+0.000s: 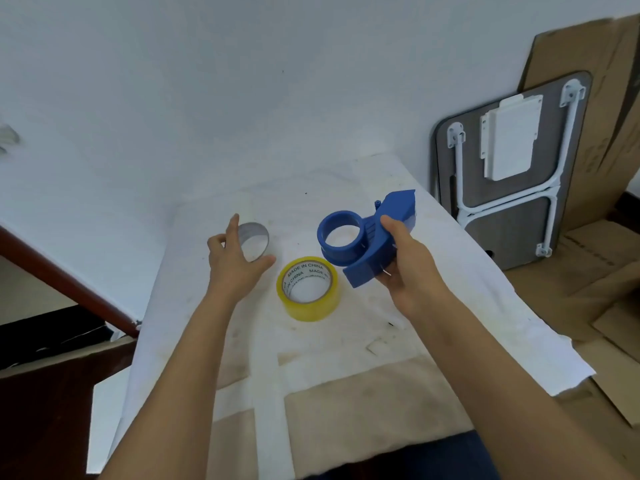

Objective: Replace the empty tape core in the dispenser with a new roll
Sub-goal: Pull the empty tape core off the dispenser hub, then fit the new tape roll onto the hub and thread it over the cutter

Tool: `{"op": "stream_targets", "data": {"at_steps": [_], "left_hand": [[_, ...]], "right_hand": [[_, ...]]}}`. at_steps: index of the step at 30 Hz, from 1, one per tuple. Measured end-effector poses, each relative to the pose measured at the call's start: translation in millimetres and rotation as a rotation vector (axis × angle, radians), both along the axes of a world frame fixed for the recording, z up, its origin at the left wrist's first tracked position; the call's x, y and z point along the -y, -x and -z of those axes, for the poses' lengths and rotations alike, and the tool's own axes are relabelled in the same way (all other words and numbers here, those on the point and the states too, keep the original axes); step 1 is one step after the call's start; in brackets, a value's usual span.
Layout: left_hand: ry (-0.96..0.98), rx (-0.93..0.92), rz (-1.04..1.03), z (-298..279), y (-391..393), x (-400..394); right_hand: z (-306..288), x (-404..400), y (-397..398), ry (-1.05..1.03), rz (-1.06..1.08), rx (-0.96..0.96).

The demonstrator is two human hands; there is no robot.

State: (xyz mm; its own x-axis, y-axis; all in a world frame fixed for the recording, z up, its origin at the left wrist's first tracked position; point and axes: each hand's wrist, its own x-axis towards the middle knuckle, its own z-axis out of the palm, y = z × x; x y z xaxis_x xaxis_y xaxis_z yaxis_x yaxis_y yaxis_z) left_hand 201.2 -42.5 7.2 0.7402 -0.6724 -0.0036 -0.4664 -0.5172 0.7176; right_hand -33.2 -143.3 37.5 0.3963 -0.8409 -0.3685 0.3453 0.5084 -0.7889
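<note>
White cloth [346, 341]: one roll [308, 289], seemingly one core [254, 239].

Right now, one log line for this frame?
right hand: holds blue plastic dispenser | left hand: at grey empty core | yellow tape roll: on table

A makeshift storeroom: flattened cardboard [588, 81] and a folded table [512, 174] lean against a bare white wall [277, 81].

White-sheeted table [346, 341]: yellow tape roll [308, 289].
</note>
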Motion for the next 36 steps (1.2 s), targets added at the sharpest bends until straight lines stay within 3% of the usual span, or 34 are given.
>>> {"op": "stream_targets", "data": {"at_steps": [4,11,17,21,25,30,36], "left_hand": [[-0.140,0.036,-0.002,17.8,-14.6,6.2],[-0.118,-0.010,0.021,20.2,-19.2,6.6],[-0.022,0.116,0.028,1.9,-4.1,-7.2],[0.134,-0.013,0.162,-12.0,38.7,-16.0],[0.010,-0.211,0.287,2.1,78.4,-19.4],[-0.110,-0.112,0.175,21.3,97.3,-11.2],[0.033,-0.119,0.157,23.0,101.9,-18.4]], "right_hand": [[3.2,-0.8,-3.4,0.043,0.021,-0.036],[6.5,-1.5,-6.2,0.046,0.052,-0.035],[13.6,-2.9,1.0,0.024,0.047,-0.033],[19.9,-5.6,14.4,-0.020,0.047,-0.005],[21.0,-6.2,30.6,-0.014,0.038,-0.010],[21.3,-4.8,49.2,0.022,0.006,-0.032],[21.1,-9.4,66.8,0.105,-0.091,-0.078]]}}
